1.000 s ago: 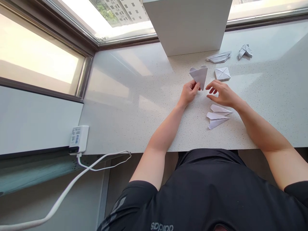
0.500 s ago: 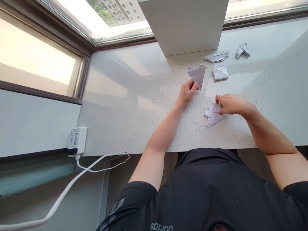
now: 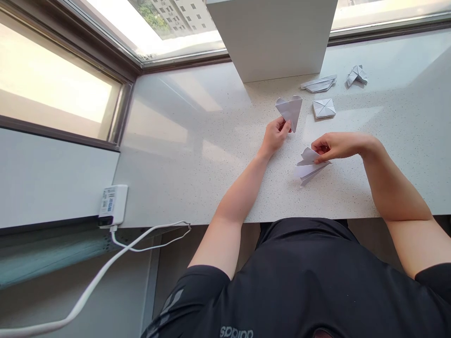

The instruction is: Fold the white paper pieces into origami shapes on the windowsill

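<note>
Speckled white stone countertop (image 3: 183, 188) runs along a window (image 3: 59, 84) here, and on it your right hand (image 3: 340, 145) is closed narrowly on a small stack of folded paper darts (image 3: 309, 168), pinching the top layer near its raised flap. The stack's long axis lies roughly crosswise to you, its tips pointing right, toward that hand and just under it, so that hand is far nearer than your left. Your left hand (image 3: 276, 136) grips a folded paper triangle (image 3: 291, 110) between thumb and fingers, up and left of the stack, its point aimed down, wide end up.
</note>
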A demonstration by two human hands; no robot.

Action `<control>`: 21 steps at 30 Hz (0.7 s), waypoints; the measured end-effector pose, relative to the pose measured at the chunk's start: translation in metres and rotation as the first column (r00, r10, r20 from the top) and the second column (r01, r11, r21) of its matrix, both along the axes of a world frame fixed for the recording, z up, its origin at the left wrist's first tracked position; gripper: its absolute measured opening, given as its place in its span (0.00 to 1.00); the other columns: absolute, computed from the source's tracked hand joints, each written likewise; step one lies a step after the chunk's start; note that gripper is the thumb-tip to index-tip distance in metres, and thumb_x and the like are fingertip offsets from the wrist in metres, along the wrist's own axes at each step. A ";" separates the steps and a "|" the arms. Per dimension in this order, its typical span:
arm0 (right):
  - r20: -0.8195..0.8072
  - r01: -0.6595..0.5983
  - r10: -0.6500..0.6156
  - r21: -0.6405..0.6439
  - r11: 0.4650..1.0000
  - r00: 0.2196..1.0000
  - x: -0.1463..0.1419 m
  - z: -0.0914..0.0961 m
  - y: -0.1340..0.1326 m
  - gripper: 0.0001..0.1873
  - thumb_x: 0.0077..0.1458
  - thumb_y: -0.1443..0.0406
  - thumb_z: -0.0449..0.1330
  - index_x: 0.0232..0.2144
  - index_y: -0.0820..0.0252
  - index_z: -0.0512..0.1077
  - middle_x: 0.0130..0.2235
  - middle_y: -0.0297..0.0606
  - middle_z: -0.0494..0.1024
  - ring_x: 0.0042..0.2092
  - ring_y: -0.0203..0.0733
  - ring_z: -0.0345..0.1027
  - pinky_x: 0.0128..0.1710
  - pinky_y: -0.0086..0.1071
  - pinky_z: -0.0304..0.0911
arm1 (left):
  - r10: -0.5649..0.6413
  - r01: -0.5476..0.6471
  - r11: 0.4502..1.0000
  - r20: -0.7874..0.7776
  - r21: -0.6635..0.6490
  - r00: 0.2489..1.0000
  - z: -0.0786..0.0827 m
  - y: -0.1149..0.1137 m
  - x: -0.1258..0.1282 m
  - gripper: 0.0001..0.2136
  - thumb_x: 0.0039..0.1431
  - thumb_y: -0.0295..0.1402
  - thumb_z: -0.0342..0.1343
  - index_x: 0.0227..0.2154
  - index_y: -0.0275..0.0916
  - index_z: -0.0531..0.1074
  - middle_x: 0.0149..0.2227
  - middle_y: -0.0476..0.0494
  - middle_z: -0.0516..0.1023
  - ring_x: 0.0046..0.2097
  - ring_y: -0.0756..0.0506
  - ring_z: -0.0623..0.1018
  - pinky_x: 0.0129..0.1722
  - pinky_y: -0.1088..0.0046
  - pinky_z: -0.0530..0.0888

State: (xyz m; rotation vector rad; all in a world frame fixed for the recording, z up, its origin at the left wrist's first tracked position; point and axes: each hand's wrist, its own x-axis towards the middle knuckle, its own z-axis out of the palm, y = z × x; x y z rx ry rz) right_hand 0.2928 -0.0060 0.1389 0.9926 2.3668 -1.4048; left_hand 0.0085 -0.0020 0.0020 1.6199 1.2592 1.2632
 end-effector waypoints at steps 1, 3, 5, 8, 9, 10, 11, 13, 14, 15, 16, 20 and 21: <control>-0.008 0.011 -0.010 0.015 1.000 1.000 0.000 -0.001 0.002 0.37 0.61 0.27 0.78 0.32 0.49 0.77 0.33 0.37 0.79 0.34 0.48 0.70 0.35 0.45 0.61 | -0.002 0.002 1.000 -0.002 -0.004 1.000 0.001 0.000 0.000 0.31 0.84 0.69 0.57 0.38 0.46 0.81 0.37 0.40 0.86 0.39 0.40 0.85 0.40 0.58 0.81; -0.011 0.070 -0.070 0.083 0.994 0.998 0.000 -0.004 0.004 0.38 0.65 0.25 0.74 0.34 0.49 0.77 0.36 0.39 0.81 0.37 0.51 0.74 0.37 0.46 0.65 | -0.006 0.006 1.000 -0.007 -0.015 1.000 0.002 -0.001 0.000 0.31 0.84 0.68 0.58 0.39 0.46 0.81 0.37 0.40 0.86 0.40 0.40 0.85 0.41 0.59 0.82; -0.013 0.151 -0.151 0.146 0.978 0.988 -0.002 -0.008 0.006 0.38 0.69 0.24 0.70 0.37 0.49 0.77 0.39 0.41 0.84 0.41 0.55 0.78 0.40 0.48 0.68 | -0.009 0.009 1.000 -0.008 -0.022 1.000 0.004 -0.002 0.000 0.30 0.85 0.68 0.58 0.39 0.46 0.81 0.38 0.40 0.86 0.40 0.40 0.85 0.41 0.59 0.82; -0.034 0.221 -0.218 0.114 0.969 0.975 -0.006 -0.010 0.005 0.39 0.74 0.23 0.63 0.40 0.49 0.75 0.43 0.44 0.87 0.44 0.58 0.82 0.43 0.49 0.73 | -0.012 0.012 1.000 -0.008 -0.027 1.000 0.006 -0.002 0.000 0.29 0.85 0.66 0.59 0.39 0.46 0.81 0.37 0.40 0.86 0.40 0.40 0.86 0.41 0.60 0.82; -0.042 0.234 -0.231 0.081 0.969 0.972 -0.008 -0.010 0.004 0.39 0.75 0.23 0.61 0.40 0.49 0.74 0.44 0.45 0.88 0.44 0.58 0.83 0.44 0.49 0.75 | -0.012 0.012 1.000 -0.007 -0.029 1.000 0.006 -0.002 0.000 0.28 0.86 0.65 0.59 0.39 0.45 0.81 0.37 0.40 0.86 0.40 0.40 0.86 0.41 0.60 0.82; -0.050 0.248 -0.245 0.052 0.967 0.968 -0.010 -0.010 0.003 0.38 0.76 0.24 0.60 0.41 0.48 0.73 0.45 0.45 0.89 0.44 0.57 0.84 0.44 0.49 0.76 | -0.011 0.011 0.999 -0.006 -0.030 1.000 0.006 -0.002 0.000 0.28 0.86 0.64 0.60 0.38 0.45 0.81 0.37 0.40 0.86 0.41 0.39 0.86 0.41 0.60 0.82; -0.060 0.264 -0.262 0.033 0.964 0.963 -0.011 -0.010 0.002 0.36 0.77 0.26 0.61 0.41 0.48 0.72 0.46 0.45 0.90 0.44 0.57 0.85 0.44 0.48 0.76 | -0.010 0.010 1.000 -0.005 -0.030 1.000 0.005 -0.002 0.000 0.28 0.86 0.63 0.60 0.38 0.45 0.80 0.37 0.40 0.86 0.41 0.39 0.86 0.40 0.60 0.82; -0.074 0.291 -0.288 0.030 0.956 0.955 -0.015 -0.012 0.001 0.30 0.78 0.32 0.65 0.41 0.48 0.71 0.45 0.45 0.90 0.43 0.57 0.84 0.43 0.47 0.74 | -0.011 0.010 1.000 -0.006 -0.028 1.000 0.005 -0.002 0.000 0.27 0.86 0.62 0.60 0.37 0.45 0.80 0.37 0.41 0.86 0.40 0.39 0.86 0.40 0.60 0.82; -0.078 0.299 -0.295 0.042 0.953 0.952 -0.016 -0.015 0.001 0.26 0.78 0.37 0.67 0.41 0.48 0.70 0.44 0.44 0.90 0.43 0.57 0.83 0.43 0.47 0.73 | -0.013 0.012 1.000 -0.009 -0.028 1.000 0.005 -0.002 0.000 0.27 0.86 0.62 0.60 0.37 0.45 0.80 0.36 0.41 0.85 0.40 0.40 0.86 0.40 0.60 0.81; -0.085 0.306 -0.300 0.064 0.950 0.950 -0.017 -0.017 0.002 0.23 0.77 0.42 0.68 0.40 0.48 0.70 0.42 0.43 0.88 0.42 0.56 0.82 0.43 0.47 0.72 | -0.016 0.015 1.000 -0.013 -0.028 1.000 0.004 -0.002 0.000 0.27 0.86 0.62 0.61 0.37 0.45 0.79 0.36 0.41 0.85 0.40 0.40 0.85 0.40 0.60 0.81; -0.097 0.317 -0.308 0.095 0.944 0.946 -0.018 -0.021 0.002 0.20 0.75 0.46 0.69 0.39 0.49 0.69 0.40 0.42 0.86 0.41 0.55 0.79 0.42 0.46 0.70 | -0.019 0.018 0.999 -0.017 -0.027 1.000 0.004 -0.001 0.000 0.27 0.86 0.62 0.61 0.36 0.45 0.79 0.36 0.41 0.85 0.40 0.40 0.85 0.40 0.60 0.81; -0.226 0.413 -0.370 0.185 0.892 0.901 -0.020 -0.035 0.004 0.22 0.70 0.50 0.70 0.35 0.49 0.63 0.35 0.36 0.75 0.38 0.49 0.68 0.41 0.44 0.61 | -0.027 0.026 1.000 -0.010 -0.017 1.000 0.002 0.001 0.001 0.28 0.84 0.64 0.62 0.37 0.45 0.79 0.37 0.41 0.86 0.39 0.40 0.85 0.42 0.60 0.80; -0.261 0.442 -0.391 0.179 0.879 0.883 -0.021 -0.038 0.004 0.23 0.69 0.49 0.71 0.35 0.49 0.62 0.34 0.35 0.73 0.38 0.49 0.66 0.41 0.43 0.61 | -0.028 0.028 0.999 -0.006 -0.019 1.000 0.001 0.002 0.001 0.28 0.84 0.64 0.62 0.38 0.45 0.80 0.37 0.41 0.86 0.40 0.40 0.85 0.42 0.61 0.80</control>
